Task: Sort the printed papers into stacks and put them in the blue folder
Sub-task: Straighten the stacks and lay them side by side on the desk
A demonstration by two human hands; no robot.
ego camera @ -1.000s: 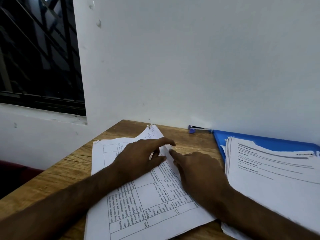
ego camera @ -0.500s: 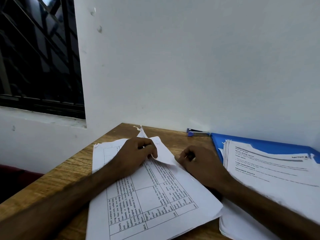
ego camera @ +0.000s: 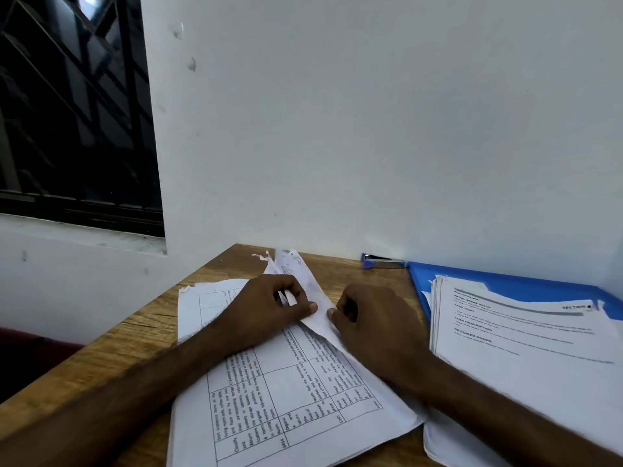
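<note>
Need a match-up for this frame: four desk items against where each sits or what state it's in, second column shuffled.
1 stapler
2 blue folder
3 table-printed sheet
4 text-page stack

A lies on the folder
B against the wall, desk's far edge
C pinched by left hand and right hand
D under the text pages, right side

Pairs: 1-B, 2-D, 3-C, 4-A

A stack of printed papers (ego camera: 296,399), its top page a ruled table, lies flat and skewed. A folded sheet (ego camera: 305,278) is creased upward at its far end. To its right, a second paper stack (ego camera: 522,348) rests on the open blue folder (ego camera: 505,284).
</note>
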